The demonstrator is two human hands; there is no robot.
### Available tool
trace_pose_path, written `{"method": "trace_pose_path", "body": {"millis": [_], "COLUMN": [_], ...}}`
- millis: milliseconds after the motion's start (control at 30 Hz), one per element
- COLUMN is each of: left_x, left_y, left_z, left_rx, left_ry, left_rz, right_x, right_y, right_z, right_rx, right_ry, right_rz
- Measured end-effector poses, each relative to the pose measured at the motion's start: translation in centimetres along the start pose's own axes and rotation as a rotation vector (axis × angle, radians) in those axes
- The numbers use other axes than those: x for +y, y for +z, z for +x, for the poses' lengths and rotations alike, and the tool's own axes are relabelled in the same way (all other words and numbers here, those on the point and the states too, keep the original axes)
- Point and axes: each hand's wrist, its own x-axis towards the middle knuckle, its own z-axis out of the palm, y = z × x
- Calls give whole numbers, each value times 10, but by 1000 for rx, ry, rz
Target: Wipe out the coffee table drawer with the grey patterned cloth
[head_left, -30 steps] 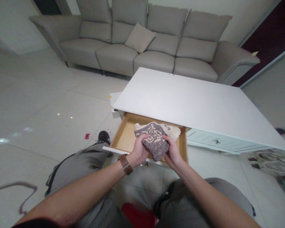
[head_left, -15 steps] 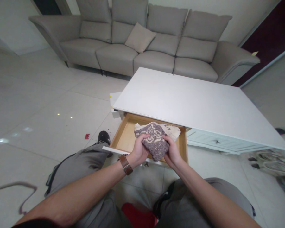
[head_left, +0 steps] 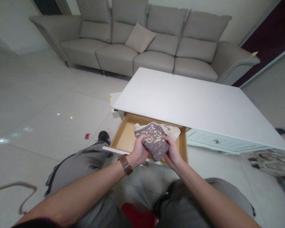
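Between my two hands is a folded cloth (head_left: 156, 147), purple-grey with a cream scroll pattern; its cream side shows at the back. My left hand (head_left: 140, 148), below a brown wrist strap, grips the cloth's left edge with the thumb on top. On the other edge, my right hand (head_left: 173, 151) pinches it the same way. The fingers under the cloth are hidden. Beneath and behind it, a wooden drawer (head_left: 123, 136) stands pulled out from a white coffee table (head_left: 192, 98). I cannot tell whether the cloth touches the drawer's bottom.
A grey sofa (head_left: 156, 60) with a beige cushion (head_left: 140, 37) stands behind the table. The drawer's white front (head_left: 114, 150) juts toward my knees. A red scrap (head_left: 87, 136) lies on the tiled floor, and a red item (head_left: 137, 215) lies between my feet. Patterned fabric (head_left: 273, 164) lies at right.
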Motion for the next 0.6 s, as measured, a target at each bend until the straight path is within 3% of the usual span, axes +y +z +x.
{"method": "trace_pose_path", "body": {"millis": [600], "left_x": [1], "left_y": [2], "left_z": [-2], "left_rx": [2], "left_ry": [-3], "left_rz": [-18], "right_x": [-1], "right_y": [0], "right_z": [-1], "right_rx": [-3], "right_ry": [10], "right_rz": [-6]}}
